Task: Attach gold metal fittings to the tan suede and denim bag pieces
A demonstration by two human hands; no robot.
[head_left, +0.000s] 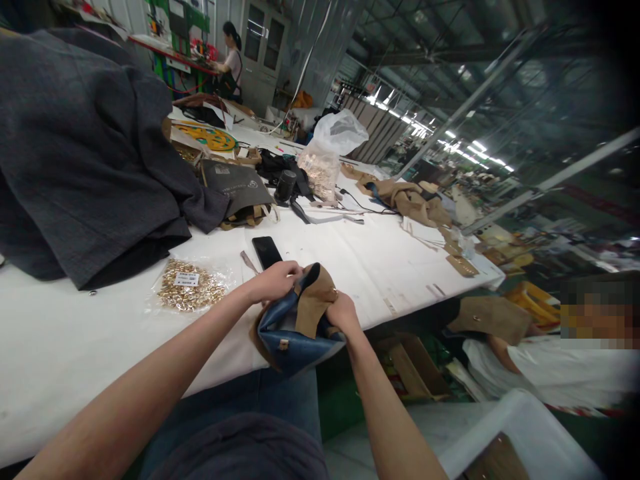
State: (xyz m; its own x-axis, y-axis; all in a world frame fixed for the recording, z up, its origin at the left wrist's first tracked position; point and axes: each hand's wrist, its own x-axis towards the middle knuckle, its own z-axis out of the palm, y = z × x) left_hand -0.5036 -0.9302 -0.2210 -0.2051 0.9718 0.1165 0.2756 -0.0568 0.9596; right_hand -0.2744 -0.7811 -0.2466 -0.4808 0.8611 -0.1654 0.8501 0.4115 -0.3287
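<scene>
Head view: at the near edge of the white table (100,333), the left hand (274,280) grips the top of a blue and tan bag (295,330); the right hand (343,312) clutches its tan flap; a black phone (267,252) lies just beyond, a packet of brass fittings (189,285) to the left.

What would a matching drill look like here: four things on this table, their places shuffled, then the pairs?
1. black phone
2. packet of gold studs
3. blue and tan piece
4. dark grey cloth

A. gripped by left hand and right hand at the table edge
B. heaped at the table's far left
C. flat just beyond the left hand
D. left of the left forearm

Pairs: 1-C, 2-D, 3-A, 4-B.
</scene>
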